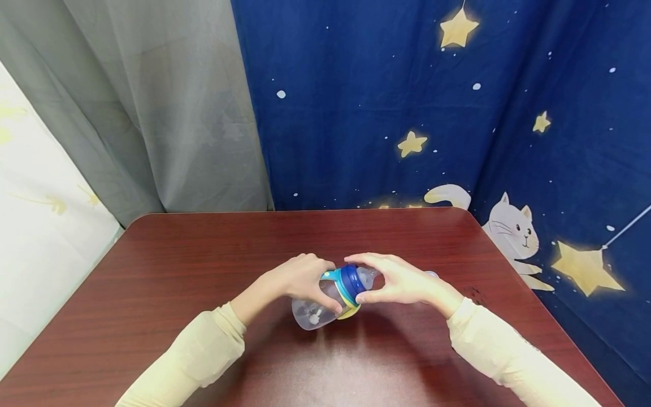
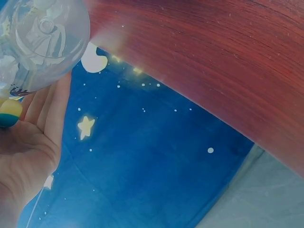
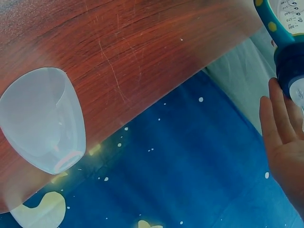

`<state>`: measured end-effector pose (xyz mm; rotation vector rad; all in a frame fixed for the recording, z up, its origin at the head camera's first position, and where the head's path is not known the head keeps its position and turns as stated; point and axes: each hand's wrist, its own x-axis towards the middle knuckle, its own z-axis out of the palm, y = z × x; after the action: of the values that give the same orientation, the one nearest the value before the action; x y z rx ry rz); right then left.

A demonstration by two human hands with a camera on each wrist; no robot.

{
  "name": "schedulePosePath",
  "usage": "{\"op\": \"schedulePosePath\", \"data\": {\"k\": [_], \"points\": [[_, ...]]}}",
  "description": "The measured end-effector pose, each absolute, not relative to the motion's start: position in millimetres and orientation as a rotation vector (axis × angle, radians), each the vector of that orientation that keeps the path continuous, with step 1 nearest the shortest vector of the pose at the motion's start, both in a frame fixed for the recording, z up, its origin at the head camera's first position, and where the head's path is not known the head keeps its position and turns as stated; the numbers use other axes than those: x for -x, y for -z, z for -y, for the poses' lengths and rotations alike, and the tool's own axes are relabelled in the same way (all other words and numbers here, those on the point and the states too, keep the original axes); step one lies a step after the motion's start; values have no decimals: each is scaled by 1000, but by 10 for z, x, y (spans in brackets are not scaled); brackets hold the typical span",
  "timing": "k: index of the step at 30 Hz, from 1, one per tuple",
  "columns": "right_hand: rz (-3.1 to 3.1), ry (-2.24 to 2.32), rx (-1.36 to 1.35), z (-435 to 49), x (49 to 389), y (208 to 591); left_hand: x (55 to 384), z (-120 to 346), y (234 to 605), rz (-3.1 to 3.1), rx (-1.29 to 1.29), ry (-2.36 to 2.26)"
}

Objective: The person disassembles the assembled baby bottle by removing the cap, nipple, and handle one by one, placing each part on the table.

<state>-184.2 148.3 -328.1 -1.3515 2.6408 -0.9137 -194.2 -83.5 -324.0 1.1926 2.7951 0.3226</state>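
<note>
The bottle (image 1: pixel 330 298) hangs tilted just above the table (image 1: pixel 178 265), between both hands. If the left hand (image 1: pixel 300 278) loosens its curl round the body, twisting could drop it. The right hand (image 1: pixel 402 281) pinches the blue collar (image 1: pixel 352 281), wrist bent inward. The cap (image 3: pixel 42 119) lies apart.

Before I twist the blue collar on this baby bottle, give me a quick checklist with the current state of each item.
1. Left hand grips the bottle body: ok.
2. Right hand fingers curl around the blue collar: ok.
3. Bottle held tilted above the table, not resting on it: ok.
4. Bottle empty, nothing to spill: looks clear, but cannot tell for sure.
5. Clear cap already off, lying on the table beside the right hand: ok.
6. Collar tight or loose on its thread: cannot tell.
</note>
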Motion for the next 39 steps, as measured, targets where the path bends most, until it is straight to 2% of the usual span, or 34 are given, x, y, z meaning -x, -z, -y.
{"op": "schedulePosePath", "data": {"k": [6,13,27,39], "points": [[-2709,932,1198,-1471,1840,3276,1941,837,3229,-2794,-1202,-324],[-2823,749,1093,-1452,1835,3259,1943,832,3230,-2794,-1193,-315],[-2677,870,1191,-1470,1845,3224,1943,835,3213,-2792,-1188,-326],[-2674,900,1170,-1458,1847,3234,1939,833,3216,-2783,-1189,-329]]}}
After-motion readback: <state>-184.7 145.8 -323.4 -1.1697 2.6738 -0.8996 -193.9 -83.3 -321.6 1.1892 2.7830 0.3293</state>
